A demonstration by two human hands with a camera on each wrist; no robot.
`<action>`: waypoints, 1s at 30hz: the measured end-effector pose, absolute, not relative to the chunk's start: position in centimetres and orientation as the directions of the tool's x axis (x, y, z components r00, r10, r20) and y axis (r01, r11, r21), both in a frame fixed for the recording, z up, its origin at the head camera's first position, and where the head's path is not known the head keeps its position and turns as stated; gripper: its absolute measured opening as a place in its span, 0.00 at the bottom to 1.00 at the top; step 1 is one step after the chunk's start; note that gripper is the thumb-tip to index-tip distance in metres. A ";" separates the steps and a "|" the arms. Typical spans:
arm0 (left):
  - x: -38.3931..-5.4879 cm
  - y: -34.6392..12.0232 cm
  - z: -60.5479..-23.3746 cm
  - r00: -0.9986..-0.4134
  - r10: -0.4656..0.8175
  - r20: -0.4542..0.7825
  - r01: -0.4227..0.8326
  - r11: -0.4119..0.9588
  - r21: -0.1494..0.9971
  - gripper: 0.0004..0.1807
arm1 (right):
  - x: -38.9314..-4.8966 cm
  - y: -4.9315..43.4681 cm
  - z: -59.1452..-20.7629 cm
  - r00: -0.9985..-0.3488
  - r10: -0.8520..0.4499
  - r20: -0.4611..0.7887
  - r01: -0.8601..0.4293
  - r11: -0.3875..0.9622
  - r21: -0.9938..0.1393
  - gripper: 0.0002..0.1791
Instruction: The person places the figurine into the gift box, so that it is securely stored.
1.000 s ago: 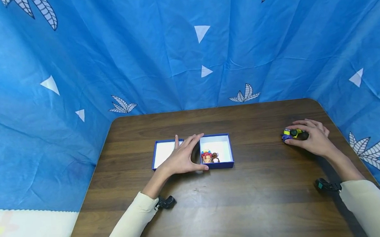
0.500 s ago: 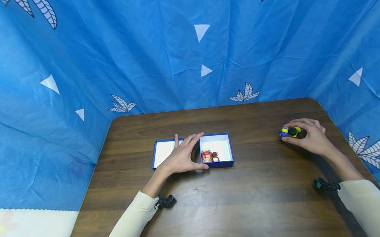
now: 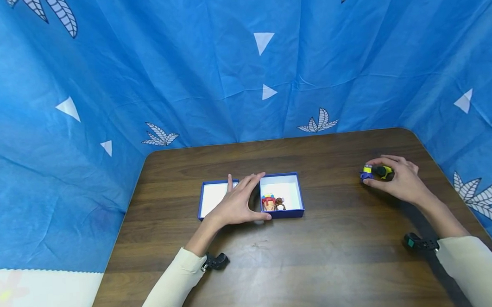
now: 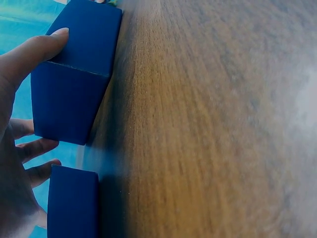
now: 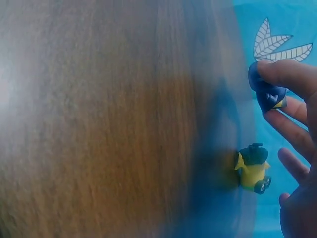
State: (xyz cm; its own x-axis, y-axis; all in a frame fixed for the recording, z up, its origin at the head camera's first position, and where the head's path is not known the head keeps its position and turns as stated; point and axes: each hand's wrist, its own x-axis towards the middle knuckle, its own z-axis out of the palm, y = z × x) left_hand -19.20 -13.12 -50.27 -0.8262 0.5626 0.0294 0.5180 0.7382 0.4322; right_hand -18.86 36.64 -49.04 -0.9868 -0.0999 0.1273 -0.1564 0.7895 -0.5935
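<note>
My left hand (image 3: 234, 205) holds a small open blue box (image 3: 288, 214) by its left end, thumb on the near wall and index finger at the far one. Inside the white interior lie a red-and-tan toy figure (image 3: 268, 203) and a small brown one (image 3: 279, 204). At the table's right side, my right hand (image 3: 404, 182) pinches a purple-and-yellow toy figure (image 3: 366, 172) between thumb and fingers; in the right wrist view this figure (image 5: 267, 91) shows dark blue. A yellow toy figure with a dark green top (image 5: 254, 171) stands under the palm, apart from the fingers.
A shallow blue tray with a white inside, like a box lid (image 3: 212, 197), lies left of the box, partly behind my left hand. Blue patterned cloth (image 3: 242, 79) hangs behind and beside the brown wooden table (image 3: 318, 261).
My right hand has shifted slightly left with the purple-and-yellow figure, widening the space to the yellow-and-green one. My left hand and the box stay put.
</note>
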 end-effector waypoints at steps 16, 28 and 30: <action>-19.2 -13.0 -50.2 -0.828 0.560 0.030 0.515 0.738 0.435 0.69 | -18.4 35.5 -49.0 -0.983 -0.118 0.139 -0.178 0.779 -0.601 0.30; -19.2 -13.0 -50.3 -0.830 0.557 0.030 0.513 0.742 0.432 0.69 | -18.1 34.7 -49.2 -0.981 -0.147 0.127 -0.194 0.767 -0.611 0.29; -19.2 -13.0 -50.3 -0.830 0.557 0.029 0.512 0.741 0.433 0.69 | -18.1 34.6 -49.2 -0.982 -0.147 0.121 -0.190 0.771 -0.608 0.29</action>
State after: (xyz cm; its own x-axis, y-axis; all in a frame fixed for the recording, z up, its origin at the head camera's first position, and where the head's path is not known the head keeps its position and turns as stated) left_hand -19.18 -13.00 -50.30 -0.8302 0.5567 0.0291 0.5123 0.7415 0.4333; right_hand -18.06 34.55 -49.16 -0.9818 -0.1468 0.1207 -0.1900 0.7706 -0.6083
